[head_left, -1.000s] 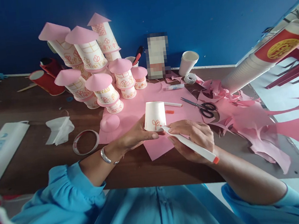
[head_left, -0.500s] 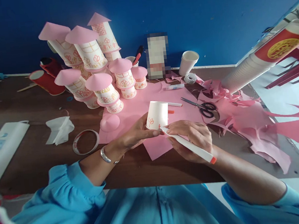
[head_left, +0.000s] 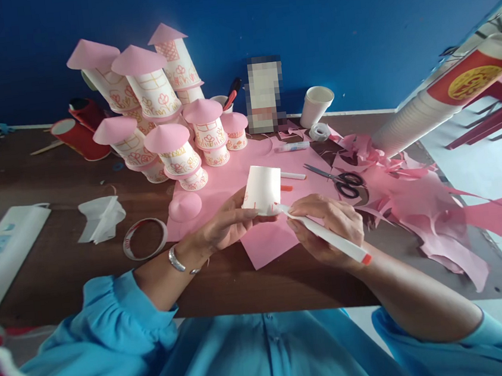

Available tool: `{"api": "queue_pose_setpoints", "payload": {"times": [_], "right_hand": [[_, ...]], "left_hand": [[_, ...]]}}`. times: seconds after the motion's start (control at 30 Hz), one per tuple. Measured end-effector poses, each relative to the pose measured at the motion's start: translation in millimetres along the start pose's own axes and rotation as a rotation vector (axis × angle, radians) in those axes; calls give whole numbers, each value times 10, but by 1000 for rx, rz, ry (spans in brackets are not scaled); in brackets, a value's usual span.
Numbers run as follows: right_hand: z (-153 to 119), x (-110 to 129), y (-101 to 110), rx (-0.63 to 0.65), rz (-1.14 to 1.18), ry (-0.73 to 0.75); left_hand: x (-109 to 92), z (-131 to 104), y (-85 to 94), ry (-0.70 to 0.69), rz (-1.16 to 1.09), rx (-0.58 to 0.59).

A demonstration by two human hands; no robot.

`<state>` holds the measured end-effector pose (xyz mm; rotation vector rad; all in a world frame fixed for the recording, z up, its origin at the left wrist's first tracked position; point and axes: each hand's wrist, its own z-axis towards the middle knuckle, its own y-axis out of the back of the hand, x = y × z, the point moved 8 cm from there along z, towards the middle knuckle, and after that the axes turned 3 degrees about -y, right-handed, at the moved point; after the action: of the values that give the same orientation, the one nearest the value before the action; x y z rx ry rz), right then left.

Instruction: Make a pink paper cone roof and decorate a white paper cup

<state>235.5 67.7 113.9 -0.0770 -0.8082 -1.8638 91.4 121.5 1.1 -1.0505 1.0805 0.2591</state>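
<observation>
My left hand (head_left: 230,223) is closed around a white paper cup (head_left: 262,185), which is held upside down with a few red marks near its rim. In my right hand (head_left: 329,227) is a white marker (head_left: 330,238) with a red end, its tip at the cup's lower right edge. Beneath both hands lies a pink paper sheet (head_left: 227,181). On it, just behind the cup, are another marker (head_left: 293,176), an orange-red cap (head_left: 286,188) and a small pink paper cone (head_left: 185,207).
Decorated cup towers (head_left: 154,93) with pink cone roofs stand at the back left. Black-handled scissors (head_left: 344,185) and pink scraps (head_left: 418,206) lie to the right, beside a long stack of cups (head_left: 427,115). A tape roll (head_left: 145,239) sits left.
The cup has turned in my left hand, carrying the drawn flower toward the left edge. My right hand and the marker have shifted slightly right, and a new red mark shows.
</observation>
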Motion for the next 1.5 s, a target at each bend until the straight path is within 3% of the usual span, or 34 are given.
{"api": "queue_pose_setpoints", "payload": {"times": [0.33,0.77,1.5], "right_hand": [[-1,42,-20,29,52,31],[-22,20,-54,59,69,17],[-27,16,-76,57,8,27]], "left_hand": [[41,-29,-35,35,-35,66],[-19,10,-116,68,66,9],[16,-8,-92,72,88,43]]}}
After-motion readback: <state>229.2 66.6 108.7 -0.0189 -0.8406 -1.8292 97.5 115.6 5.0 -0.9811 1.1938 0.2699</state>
